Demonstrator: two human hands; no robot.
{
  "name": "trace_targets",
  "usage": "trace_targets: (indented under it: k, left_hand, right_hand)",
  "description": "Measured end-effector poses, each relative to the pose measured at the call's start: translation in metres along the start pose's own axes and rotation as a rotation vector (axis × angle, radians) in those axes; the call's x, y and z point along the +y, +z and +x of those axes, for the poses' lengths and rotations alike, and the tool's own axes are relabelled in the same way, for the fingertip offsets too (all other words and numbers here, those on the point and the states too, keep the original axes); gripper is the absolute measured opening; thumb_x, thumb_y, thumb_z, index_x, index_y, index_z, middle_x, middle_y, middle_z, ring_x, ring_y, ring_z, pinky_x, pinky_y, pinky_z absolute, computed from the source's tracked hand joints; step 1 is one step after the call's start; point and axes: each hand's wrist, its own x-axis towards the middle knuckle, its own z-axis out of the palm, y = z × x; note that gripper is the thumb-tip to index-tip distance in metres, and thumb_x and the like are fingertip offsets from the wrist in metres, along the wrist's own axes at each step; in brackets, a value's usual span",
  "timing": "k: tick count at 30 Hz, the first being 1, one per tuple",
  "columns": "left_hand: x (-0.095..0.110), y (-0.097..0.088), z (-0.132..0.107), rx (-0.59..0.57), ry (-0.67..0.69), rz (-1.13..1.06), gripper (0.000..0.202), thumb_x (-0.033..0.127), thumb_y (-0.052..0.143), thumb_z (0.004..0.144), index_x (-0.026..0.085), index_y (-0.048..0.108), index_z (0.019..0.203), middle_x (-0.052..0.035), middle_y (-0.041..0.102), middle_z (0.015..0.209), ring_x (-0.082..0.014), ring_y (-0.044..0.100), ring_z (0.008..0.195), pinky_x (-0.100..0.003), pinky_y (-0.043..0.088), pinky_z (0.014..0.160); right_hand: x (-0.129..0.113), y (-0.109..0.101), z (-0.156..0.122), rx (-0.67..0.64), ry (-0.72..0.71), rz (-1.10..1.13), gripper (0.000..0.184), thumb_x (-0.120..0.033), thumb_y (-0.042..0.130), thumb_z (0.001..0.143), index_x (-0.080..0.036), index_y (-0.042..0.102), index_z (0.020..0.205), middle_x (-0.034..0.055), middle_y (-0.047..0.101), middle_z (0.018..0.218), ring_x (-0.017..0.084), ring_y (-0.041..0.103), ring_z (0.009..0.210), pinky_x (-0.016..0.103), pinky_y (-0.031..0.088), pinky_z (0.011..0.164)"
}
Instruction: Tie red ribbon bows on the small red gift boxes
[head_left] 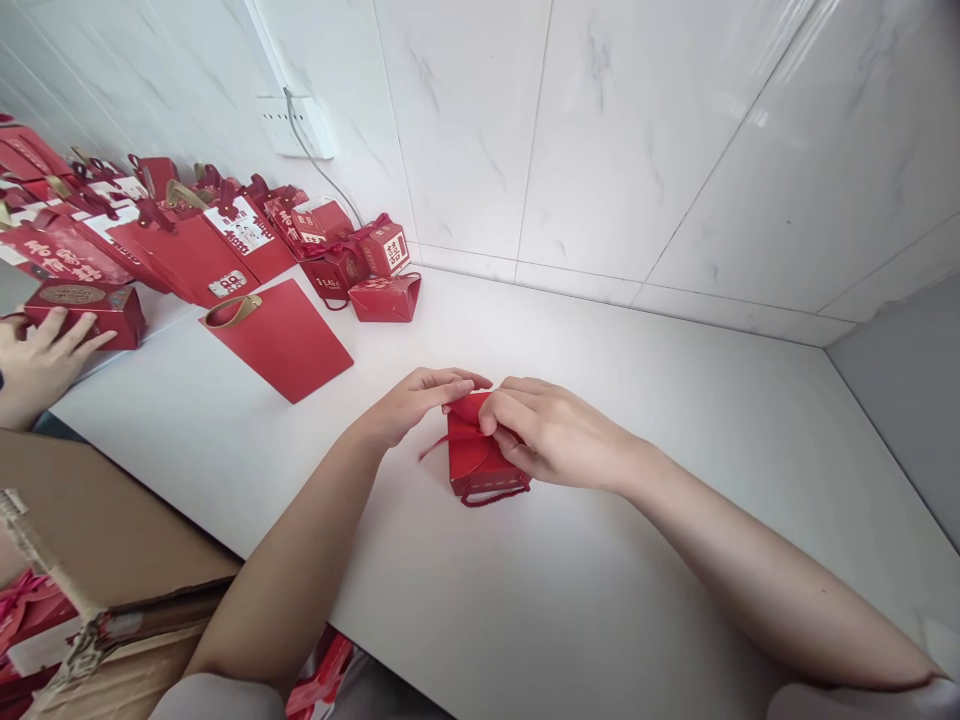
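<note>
A small red gift box (477, 462) with a red cord handle and a loose ribbon end stands on the white table (600, 560) in front of me. My left hand (420, 400) reaches in from the left, fingers closed on the box's top flap at its far edge. My right hand (551, 432) comes from the right, its fingers pinched on the red ribbon at the top of the box. Both hands cover the upper part of the box, so the closure is hidden.
Several red gift boxes and bags (187, 240) lie along the wall at far left, one flat red bag (285, 338) nearer. Another person's hand (37, 360) rests by a red box (86, 310) at the left edge. A cardboard box (97, 540) sits at lower left.
</note>
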Motion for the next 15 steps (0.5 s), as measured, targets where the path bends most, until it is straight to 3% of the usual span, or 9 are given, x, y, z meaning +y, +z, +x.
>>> trace_targets:
  k: [4,10,15]
  left_hand:
    - [-0.003,0.001,0.002,0.035,0.017,0.011,0.03,0.046,0.061,0.086,0.019,0.074,0.086,-0.005,0.064,0.124,-0.0224,0.059,0.101,-0.038,0.042,0.094]
    - [0.002,0.004,-0.001,0.099,0.055,0.103,0.035,0.047,0.061,0.084,0.016,0.064,0.069,-0.0056,0.065,0.117,-0.0216,0.06,0.099,-0.037,0.045,0.089]
    - [0.008,0.008,-0.006,0.149,0.089,0.352,0.036,0.053,0.068,0.077,0.018,0.057,0.075,-0.0039,0.064,0.101,-0.0185,0.056,0.084,-0.034,0.045,0.075]
  right_hand:
    - [0.004,-0.001,0.0,-0.018,0.007,0.102,0.026,0.0,0.045,0.078,-0.02,0.047,0.093,0.0028,0.057,0.086,0.017,0.049,0.078,0.031,0.042,0.078]
    - [-0.002,-0.013,-0.001,-0.154,-0.009,0.196,0.027,0.005,0.048,0.074,-0.02,0.049,0.084,-0.0004,0.058,0.082,0.014,0.048,0.078,0.03,0.04,0.083]
    - [-0.02,-0.031,-0.002,-0.311,-0.004,0.195,0.021,0.001,0.052,0.076,-0.019,0.053,0.082,-0.0019,0.06,0.078,0.012,0.047,0.071,0.026,0.04,0.07]
